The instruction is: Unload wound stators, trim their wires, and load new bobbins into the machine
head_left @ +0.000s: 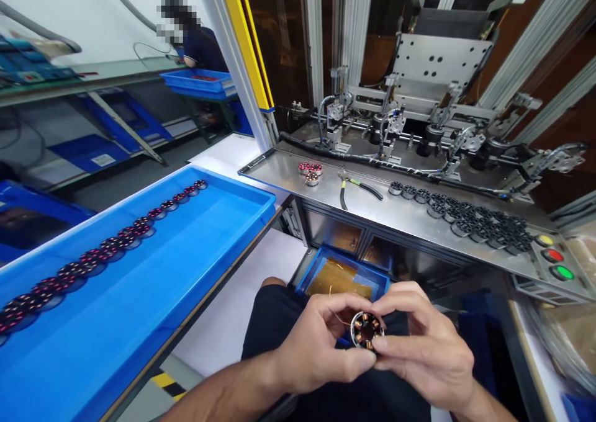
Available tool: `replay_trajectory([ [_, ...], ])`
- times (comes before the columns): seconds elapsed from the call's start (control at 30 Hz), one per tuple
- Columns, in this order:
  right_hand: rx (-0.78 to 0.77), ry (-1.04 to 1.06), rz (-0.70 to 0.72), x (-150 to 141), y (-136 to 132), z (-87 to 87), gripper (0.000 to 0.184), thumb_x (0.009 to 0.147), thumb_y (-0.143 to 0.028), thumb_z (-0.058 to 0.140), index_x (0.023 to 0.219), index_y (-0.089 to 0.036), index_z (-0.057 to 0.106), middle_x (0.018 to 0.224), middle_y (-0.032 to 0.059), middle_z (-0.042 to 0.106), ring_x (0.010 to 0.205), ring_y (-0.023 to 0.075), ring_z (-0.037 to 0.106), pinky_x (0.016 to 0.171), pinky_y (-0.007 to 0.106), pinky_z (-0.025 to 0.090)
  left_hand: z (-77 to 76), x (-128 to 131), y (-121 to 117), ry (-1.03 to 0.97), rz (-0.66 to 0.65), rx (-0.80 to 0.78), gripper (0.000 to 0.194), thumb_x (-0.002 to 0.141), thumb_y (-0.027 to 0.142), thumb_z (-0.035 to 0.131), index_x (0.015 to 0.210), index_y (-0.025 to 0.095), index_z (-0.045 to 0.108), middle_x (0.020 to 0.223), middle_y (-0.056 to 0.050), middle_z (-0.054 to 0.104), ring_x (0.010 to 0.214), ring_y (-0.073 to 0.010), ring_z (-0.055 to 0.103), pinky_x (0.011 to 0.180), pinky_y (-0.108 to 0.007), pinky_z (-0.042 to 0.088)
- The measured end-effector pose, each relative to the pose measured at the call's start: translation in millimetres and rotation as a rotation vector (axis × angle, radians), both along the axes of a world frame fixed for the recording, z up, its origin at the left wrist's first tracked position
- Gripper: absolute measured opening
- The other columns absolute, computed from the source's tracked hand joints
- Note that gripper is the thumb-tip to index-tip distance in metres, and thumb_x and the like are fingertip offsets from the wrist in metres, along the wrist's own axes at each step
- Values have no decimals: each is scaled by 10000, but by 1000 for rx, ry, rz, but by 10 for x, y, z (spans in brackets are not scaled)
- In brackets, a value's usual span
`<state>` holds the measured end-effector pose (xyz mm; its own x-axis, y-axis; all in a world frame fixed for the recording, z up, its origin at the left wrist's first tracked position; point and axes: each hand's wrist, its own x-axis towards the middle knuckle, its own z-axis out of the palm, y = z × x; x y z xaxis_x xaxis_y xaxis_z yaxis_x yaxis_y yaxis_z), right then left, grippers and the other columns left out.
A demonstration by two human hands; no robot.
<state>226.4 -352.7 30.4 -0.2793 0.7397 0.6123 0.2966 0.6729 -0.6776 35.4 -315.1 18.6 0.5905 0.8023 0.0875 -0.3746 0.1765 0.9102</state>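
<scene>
Above my lap, both hands hold one small round motor stator (367, 331) with copper windings and a pale outer ring. My left hand (321, 338) grips its left side, thumb along the lower edge. My right hand (426, 341) closes on the right side, with the thumb near the rim and fingers over the top. A thin loose copper wire (341, 318) sticks up from the stator beside my left fingers. Ahead on the metal ledge lie cutting pliers (356, 189) with green and black handles, beside a few red and copper stators (311, 172).
At left, a blue tray (218, 223) holds a long row of wound stators (112, 248). Many black stator cores (479, 217) crowd the ledge near a button panel (554, 257). Behind stands a winding machine (433, 130). A blue bin (342, 273) sits below; another person (200, 46) works behind.
</scene>
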Motion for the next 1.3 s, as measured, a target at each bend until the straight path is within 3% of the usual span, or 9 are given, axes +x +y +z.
replay_trajectory([
  [0.13, 71, 3, -164, -87, -73, -45, 551, 780, -85, 756, 1214, -414, 671, 987, 48, 704, 882, 212, 613, 701, 392, 559, 11, -3, 21, -43, -65, -80, 351, 663, 153, 811, 1008, 179, 755, 871, -68, 763, 742, -161, 708, 728, -257, 575],
  [0.23, 171, 89, -317, -200, -121, -66, 395, 813, -104, 719, 1100, -375, 731, 872, 38, 701, 827, 207, 619, 707, 408, 554, -4, 25, 4, -80, -10, -54, 399, 669, 161, 834, 1056, 203, 747, 917, -60, 755, 790, -158, 714, 749, -239, 577],
  [0.37, 259, 147, -492, -329, -169, -96, 270, 864, -117, 659, 1041, -303, 740, 782, 32, 674, 751, 194, 597, 645, 407, 556, -13, 94, -48, -33, 193, 219, 508, 643, 31, 809, 1093, 252, 729, 1024, -39, 723, 938, -153, 689, 849, -212, 555],
  [0.53, 327, 168, -566, -426, -190, -162, 252, 831, 26, 607, 988, -141, 711, 824, 51, 665, 741, 166, 613, 587, 334, 544, -21, 159, -86, -26, 404, 500, 554, 653, 17, 813, 1146, 240, 694, 1063, -49, 704, 976, -155, 678, 846, -206, 572],
  [0.83, 59, 393, -592, -596, -183, -183, 163, 856, -19, 590, 855, -169, 652, 756, 34, 612, 706, 140, 608, 579, 245, 515, -74, 179, -128, 2, 498, 481, 547, 645, 21, 839, 1116, 262, 700, 1086, -32, 704, 995, -155, 679, 852, -204, 567],
  [1.0, -28, 423, -521, -564, -151, -155, 153, 897, -61, 552, 832, -182, 618, 738, 21, 594, 700, 122, 582, 591, 218, 505, -113, 122, -108, 21, 330, 279, 675, 601, 151, 910, 1194, 322, 636, 1219, -37, 650, 1052, -189, 670, 892, -243, 554],
  [1.1, 8, 370, -486, -505, -130, -149, 177, 889, -28, 526, 860, -177, 616, 756, 17, 596, 704, 114, 582, 616, 222, 502, -103, 31, -32, 101, 150, 158, 784, 575, 305, 930, 1270, 280, 570, 1097, -43, 666, 976, -175, 661, 865, -232, 532],
  [1.23, 42, 293, -467, -431, -115, -154, 198, 866, 4, 523, 871, -172, 614, 768, 13, 601, 713, 113, 591, 649, 238, 498, -75, -42, 61, 49, -131, 49, 452, 823, 445, 730, 1165, 183, 595, 856, -30, 648, 724, -104, 622, 674, -193, 504],
  [1.3, 56, 246, -467, -403, -122, -163, 182, 867, -1, 540, 879, -166, 617, 781, 16, 605, 711, 111, 592, 654, 242, 495, -85, -37, 74, -17, -160, -23, 390, 877, 453, 663, 1134, 168, 596, 761, -12, 626, 628, -85, 603, 597, -179, 489],
])
